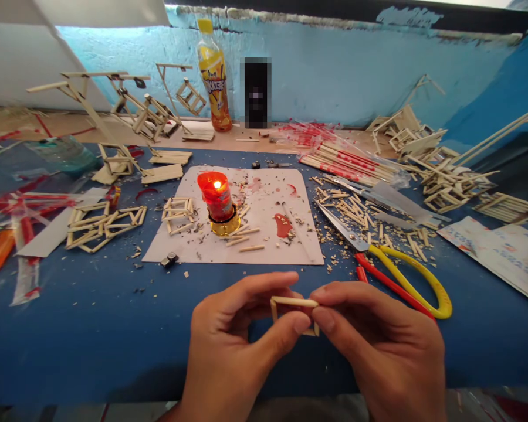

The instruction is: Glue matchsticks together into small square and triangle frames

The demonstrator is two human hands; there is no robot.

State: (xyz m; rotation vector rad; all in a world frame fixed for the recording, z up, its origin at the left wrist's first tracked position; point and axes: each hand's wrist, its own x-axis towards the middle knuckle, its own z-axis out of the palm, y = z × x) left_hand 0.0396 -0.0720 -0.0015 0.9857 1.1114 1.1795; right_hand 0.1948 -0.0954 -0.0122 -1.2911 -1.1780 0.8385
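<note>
Between my two hands is a small square frame of wooden sticks (294, 302), held above the blue table near its front edge. My left hand (246, 328) grips its left and lower part, the thumb across the front. My right hand (369, 334) pinches its upper right corner between thumb and forefinger. Beyond them, a lit red candle (215, 196) stands in a gold holder (225, 224) on a white sheet (193, 252). Short loose sticks (242, 237) lie right of the holder, and a small stick frame (178, 215) sits to its left.
Scissors with yellow and red handles (405, 275) lie at the right, beside cut sticks (352, 208) and packed skewers (347, 161). Joined stick frames (105, 225) are at the left. Stick models (444, 181) stand at the back right, and a bottle (214, 82) by the wall.
</note>
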